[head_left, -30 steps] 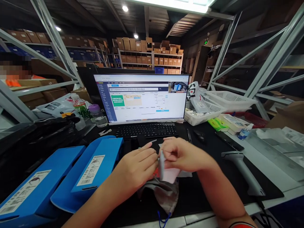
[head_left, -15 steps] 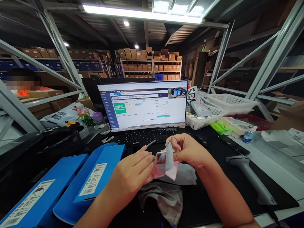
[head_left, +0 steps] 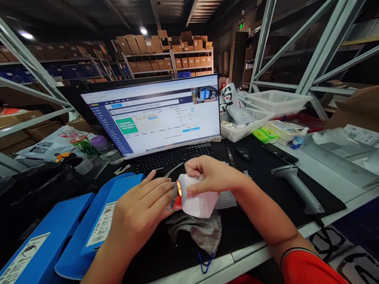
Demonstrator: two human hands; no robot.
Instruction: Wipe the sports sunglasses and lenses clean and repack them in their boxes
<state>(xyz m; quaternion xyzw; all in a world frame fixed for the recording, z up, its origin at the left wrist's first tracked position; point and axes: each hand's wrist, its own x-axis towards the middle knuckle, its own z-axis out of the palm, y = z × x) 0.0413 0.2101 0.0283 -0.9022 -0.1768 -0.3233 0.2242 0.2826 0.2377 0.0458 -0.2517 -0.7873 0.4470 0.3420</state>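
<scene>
My left hand [head_left: 137,207] is closed on a pair of glasses, its fingers partly covering them. The red-tinted lens [head_left: 178,191] catches a bright orange reflection, and a thin temple arm [head_left: 174,169] sticks out above the fingers. With my right hand [head_left: 211,173] I pinch a white-pink cloth [head_left: 199,205] folded over the lens side of the glasses. Most of the frame is hidden behind hands and cloth. Below them on the black mat lies a crumpled grey drawstring pouch [head_left: 199,232] with a blue cord. A pale sleeve [head_left: 226,200] lies partly behind the cloth.
Blue boxes with labels [head_left: 26,252] stand at left. Behind the hands are a monitor [head_left: 160,114] and keyboard [head_left: 166,157]. A mouse [head_left: 242,153], grey barcode scanner [head_left: 297,187], spray bottle [head_left: 299,139] and white baskets [head_left: 237,132] are to the right.
The view has turned right and tipped down. The cloth, narrow and folded before, is now spread wider over the glasses, with my right thumb pressing on it.
</scene>
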